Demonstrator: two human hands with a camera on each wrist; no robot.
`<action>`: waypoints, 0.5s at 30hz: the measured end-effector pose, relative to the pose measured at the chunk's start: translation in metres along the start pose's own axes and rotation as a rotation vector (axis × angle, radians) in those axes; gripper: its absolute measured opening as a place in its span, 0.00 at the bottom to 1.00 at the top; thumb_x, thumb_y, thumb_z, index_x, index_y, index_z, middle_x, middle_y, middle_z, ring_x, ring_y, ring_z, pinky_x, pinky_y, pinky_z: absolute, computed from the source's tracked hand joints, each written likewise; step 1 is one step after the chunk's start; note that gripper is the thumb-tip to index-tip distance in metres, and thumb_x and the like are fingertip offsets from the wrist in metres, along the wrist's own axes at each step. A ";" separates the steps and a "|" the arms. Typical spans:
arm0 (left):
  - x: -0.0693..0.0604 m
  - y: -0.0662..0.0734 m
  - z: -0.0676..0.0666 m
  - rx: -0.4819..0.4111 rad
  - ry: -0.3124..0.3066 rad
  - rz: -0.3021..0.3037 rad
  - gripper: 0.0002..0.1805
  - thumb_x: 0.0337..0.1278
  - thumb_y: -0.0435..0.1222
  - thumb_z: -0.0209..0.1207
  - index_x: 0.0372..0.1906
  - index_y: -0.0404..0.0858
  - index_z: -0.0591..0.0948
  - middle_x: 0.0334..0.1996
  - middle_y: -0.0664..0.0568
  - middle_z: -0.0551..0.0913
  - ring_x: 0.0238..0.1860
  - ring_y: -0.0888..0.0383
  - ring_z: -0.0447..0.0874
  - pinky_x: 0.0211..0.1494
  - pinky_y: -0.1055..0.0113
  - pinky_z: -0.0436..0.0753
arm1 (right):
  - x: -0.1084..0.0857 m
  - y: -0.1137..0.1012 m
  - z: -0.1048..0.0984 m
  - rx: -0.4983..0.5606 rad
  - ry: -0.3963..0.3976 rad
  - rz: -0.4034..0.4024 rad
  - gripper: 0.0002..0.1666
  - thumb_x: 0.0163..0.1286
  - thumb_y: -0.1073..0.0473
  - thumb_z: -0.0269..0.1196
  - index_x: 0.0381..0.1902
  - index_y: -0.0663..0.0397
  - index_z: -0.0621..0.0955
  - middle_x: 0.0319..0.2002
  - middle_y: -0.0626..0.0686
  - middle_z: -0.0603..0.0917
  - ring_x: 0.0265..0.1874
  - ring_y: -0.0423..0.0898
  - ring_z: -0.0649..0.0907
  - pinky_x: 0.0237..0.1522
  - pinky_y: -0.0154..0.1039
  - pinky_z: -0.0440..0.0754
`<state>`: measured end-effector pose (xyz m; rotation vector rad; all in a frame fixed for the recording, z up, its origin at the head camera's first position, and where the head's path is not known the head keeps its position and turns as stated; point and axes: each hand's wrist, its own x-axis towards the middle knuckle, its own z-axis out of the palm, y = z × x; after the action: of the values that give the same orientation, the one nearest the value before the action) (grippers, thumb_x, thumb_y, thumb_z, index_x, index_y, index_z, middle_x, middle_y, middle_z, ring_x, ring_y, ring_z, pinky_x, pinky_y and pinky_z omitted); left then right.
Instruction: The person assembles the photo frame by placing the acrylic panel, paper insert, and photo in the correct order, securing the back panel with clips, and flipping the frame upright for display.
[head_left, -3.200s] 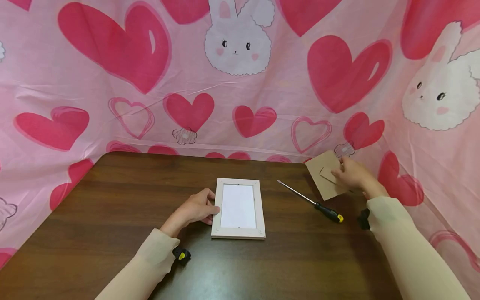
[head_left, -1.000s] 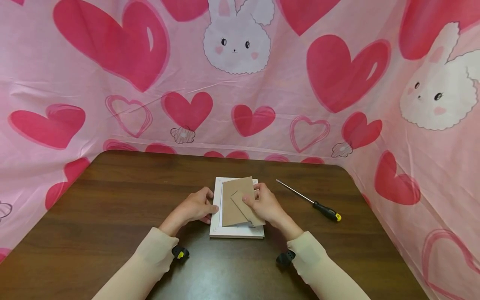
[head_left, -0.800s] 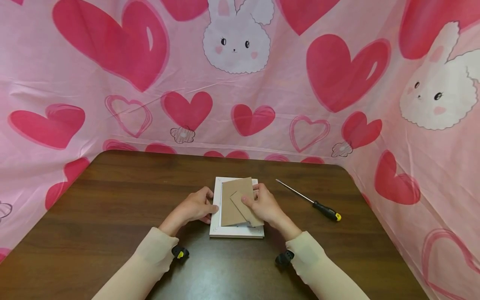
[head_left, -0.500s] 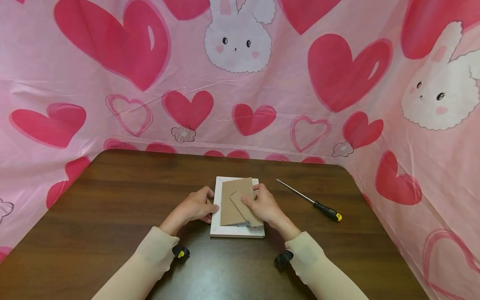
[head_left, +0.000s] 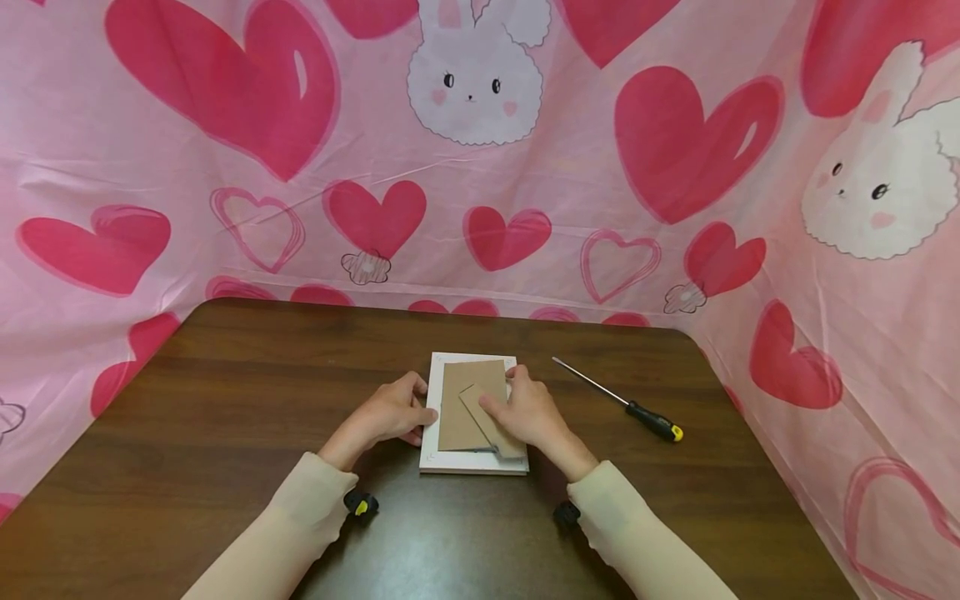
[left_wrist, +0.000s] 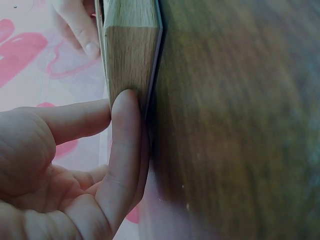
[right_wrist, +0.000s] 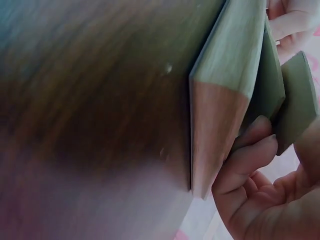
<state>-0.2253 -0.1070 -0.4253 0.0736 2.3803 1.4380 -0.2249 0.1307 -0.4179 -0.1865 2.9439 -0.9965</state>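
Note:
A white picture frame point(head_left: 465, 464) lies face down on the table, its pale wooden side point(left_wrist: 131, 60) filling the left wrist view. My left hand point(head_left: 388, 412) grips its left edge, thumb on top and fingers against the side. Over the opening sits a brown backing board point(head_left: 459, 417) with a slanted stand leg point(head_left: 491, 423). My right hand point(head_left: 532, 412) holds the board at its right side, thumb on the leg. In the right wrist view, the board's right edge point(right_wrist: 270, 75) is tilted up from the frame, fingers point(right_wrist: 255, 155) beneath it. The frame's opening is mostly covered.
A screwdriver point(head_left: 651, 420) with a black and yellow handle lies to the right of the frame on the dark wooden table point(head_left: 300, 358). Pink cloth point(head_left: 525, 183) with hearts and rabbits hangs behind and at the sides.
My right hand has brought the backing board from the table's right side onto the frame. Over the last second the board has turned straighter over the opening. My left hand has stayed put.

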 end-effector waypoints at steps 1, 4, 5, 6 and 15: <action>0.000 0.000 0.000 0.000 0.000 0.000 0.20 0.67 0.27 0.67 0.58 0.28 0.73 0.33 0.39 0.81 0.27 0.52 0.84 0.32 0.60 0.91 | 0.000 0.000 0.000 -0.007 -0.003 0.000 0.40 0.71 0.45 0.71 0.65 0.70 0.72 0.48 0.68 0.87 0.44 0.59 0.88 0.50 0.58 0.87; 0.000 0.000 0.000 0.005 -0.002 0.002 0.20 0.67 0.27 0.67 0.58 0.28 0.73 0.34 0.39 0.81 0.27 0.52 0.85 0.31 0.60 0.91 | 0.001 0.000 -0.001 -0.033 -0.018 -0.011 0.41 0.72 0.46 0.71 0.67 0.70 0.70 0.54 0.72 0.85 0.49 0.62 0.88 0.54 0.60 0.87; 0.000 0.001 0.000 0.008 -0.004 0.003 0.20 0.67 0.27 0.67 0.58 0.28 0.73 0.34 0.39 0.81 0.27 0.52 0.85 0.31 0.61 0.91 | 0.002 0.000 -0.001 -0.043 -0.025 -0.016 0.41 0.72 0.46 0.71 0.68 0.71 0.70 0.55 0.72 0.85 0.50 0.63 0.88 0.54 0.60 0.87; -0.001 0.001 0.000 0.008 -0.004 0.004 0.20 0.67 0.27 0.67 0.58 0.28 0.73 0.34 0.39 0.81 0.27 0.52 0.85 0.31 0.61 0.91 | 0.002 0.000 -0.002 -0.053 -0.031 -0.022 0.41 0.72 0.46 0.71 0.68 0.71 0.70 0.56 0.72 0.84 0.51 0.63 0.88 0.55 0.60 0.86; -0.001 0.002 0.000 -0.003 -0.011 0.009 0.20 0.67 0.28 0.67 0.58 0.28 0.73 0.34 0.39 0.81 0.28 0.52 0.85 0.32 0.60 0.91 | 0.005 -0.003 -0.004 -0.099 -0.064 -0.012 0.41 0.72 0.46 0.72 0.67 0.70 0.71 0.56 0.74 0.84 0.52 0.65 0.87 0.55 0.60 0.86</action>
<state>-0.2246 -0.1066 -0.4227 0.0911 2.3722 1.4414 -0.2299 0.1302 -0.4133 -0.2342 2.9391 -0.8303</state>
